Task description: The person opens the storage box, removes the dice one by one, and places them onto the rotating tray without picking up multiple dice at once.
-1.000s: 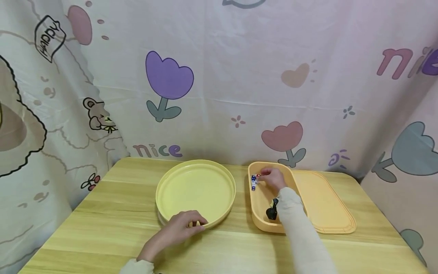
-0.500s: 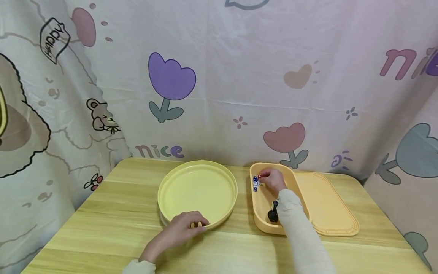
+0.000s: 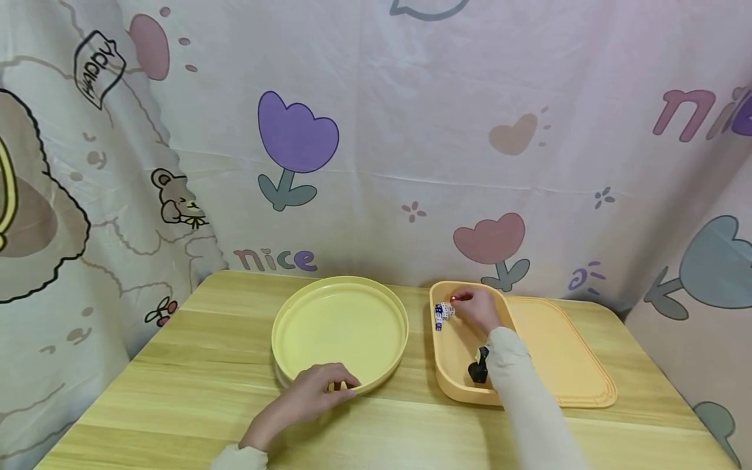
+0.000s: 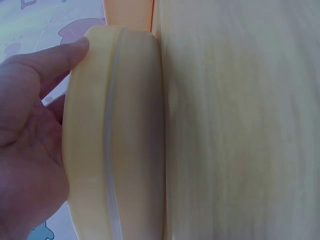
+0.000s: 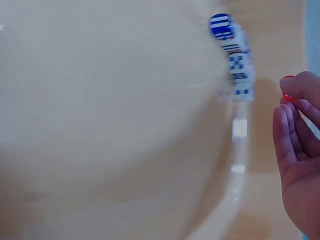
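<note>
My left hand [image 3: 317, 390] has hold of the yellow tray [image 3: 337, 333], thumb and fingers on its near rim. And over at the orange box [image 3: 464, 395], my right hand [image 3: 478, 310] pinches a red bit [image 5: 288, 92] at the far end! Dice [image 5: 239, 65], blue and white, bunch just beside it along the left wall. Nearer me, a black thing [image 3: 478, 367] lies inside, by my sleeve [image 3: 514, 365].

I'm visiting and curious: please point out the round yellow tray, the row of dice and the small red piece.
Round yellow tray [image 3: 341, 329], head view: bare floor.
Row of dice [image 5: 238, 64], right wrist view: middle die's face.
Small red piece [image 5: 287, 97], right wrist view: lower visible edge.
</note>
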